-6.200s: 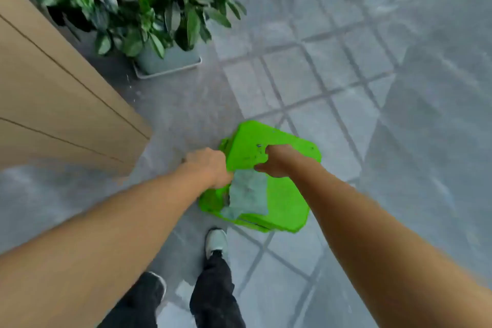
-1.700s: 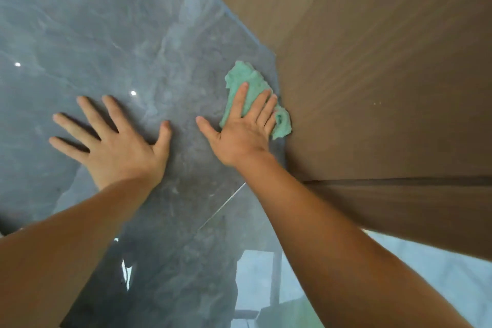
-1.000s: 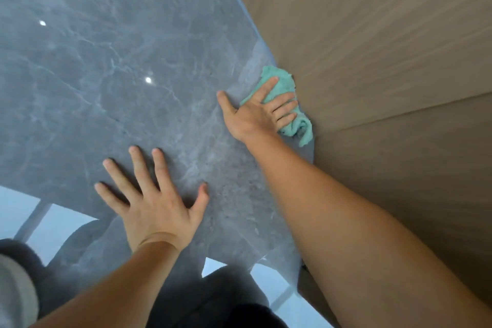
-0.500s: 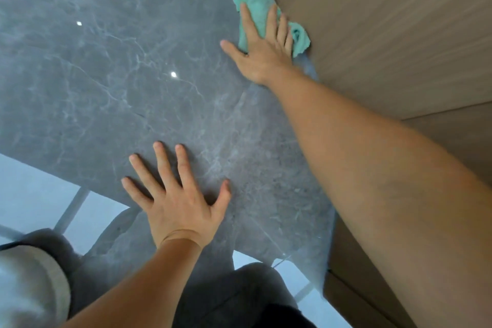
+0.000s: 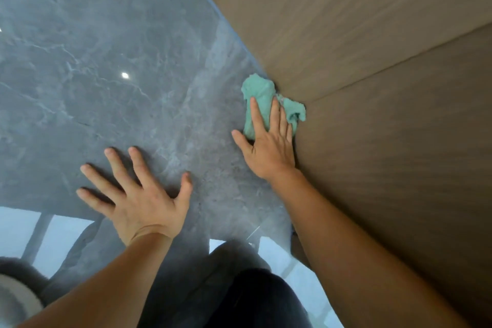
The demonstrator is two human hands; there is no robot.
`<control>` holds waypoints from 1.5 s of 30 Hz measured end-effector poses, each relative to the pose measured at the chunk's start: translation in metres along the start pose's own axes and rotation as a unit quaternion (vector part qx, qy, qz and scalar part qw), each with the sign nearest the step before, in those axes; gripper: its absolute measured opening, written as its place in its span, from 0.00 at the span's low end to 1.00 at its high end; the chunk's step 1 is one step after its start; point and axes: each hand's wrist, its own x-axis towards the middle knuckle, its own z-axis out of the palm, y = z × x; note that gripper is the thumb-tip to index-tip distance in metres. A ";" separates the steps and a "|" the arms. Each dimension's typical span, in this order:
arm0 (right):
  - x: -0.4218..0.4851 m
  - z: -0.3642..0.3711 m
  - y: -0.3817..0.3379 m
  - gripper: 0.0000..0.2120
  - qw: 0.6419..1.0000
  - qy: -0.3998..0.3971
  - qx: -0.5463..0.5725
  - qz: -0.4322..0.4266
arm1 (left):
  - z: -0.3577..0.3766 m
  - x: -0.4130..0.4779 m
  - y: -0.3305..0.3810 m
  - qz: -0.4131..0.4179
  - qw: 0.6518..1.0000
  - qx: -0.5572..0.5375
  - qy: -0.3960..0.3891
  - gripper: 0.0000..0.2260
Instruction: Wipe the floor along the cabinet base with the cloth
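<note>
A crumpled teal cloth (image 5: 259, 93) lies on the glossy grey marble floor (image 5: 119, 34), pushed right against the base of the brown wooden cabinet (image 5: 372, 61). My right hand (image 5: 269, 141) lies flat on the cloth with fingers stretched out, pressing it down; the cloth's near part is hidden under the palm. My left hand (image 5: 135, 192) rests flat on the bare floor to the left, fingers spread, holding nothing.
The cabinet face fills the right side, with a seam between two panels (image 5: 399, 61) meeting the floor at the cloth. My dark-trousered knee (image 5: 239, 298) is at the bottom centre. A grey-white shoe (image 5: 16, 301) shows at the bottom left.
My right hand has drawn the cloth back along the cabinet base towards me, from the far reach to the panel seam. The left hand stays planted on the floor.
</note>
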 end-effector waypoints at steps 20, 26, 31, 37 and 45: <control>-0.001 -0.020 -0.015 0.43 0.990 -0.114 0.065 0.056 | 0.009 0.001 -0.002 0.037 0.998 0.013 0.040 0.48; -0.097 0.006 0.001 0.43 0.993 -0.101 0.062 0.015 | 0.006 -0.001 -0.009 0.035 0.998 0.032 0.040 0.49; -0.167 0.020 0.008 0.44 0.990 -0.125 0.070 -0.015 | -0.006 -0.017 -0.016 0.036 0.999 0.012 -0.017 0.48; -0.248 0.032 0.023 0.42 0.987 -0.142 0.053 -0.058 | -0.006 -0.081 -0.004 0.057 0.994 0.028 -0.084 0.49; -0.309 0.040 0.089 0.35 0.981 -0.139 -0.018 -0.133 | -0.001 -0.124 -0.017 0.095 0.988 0.056 -0.104 0.51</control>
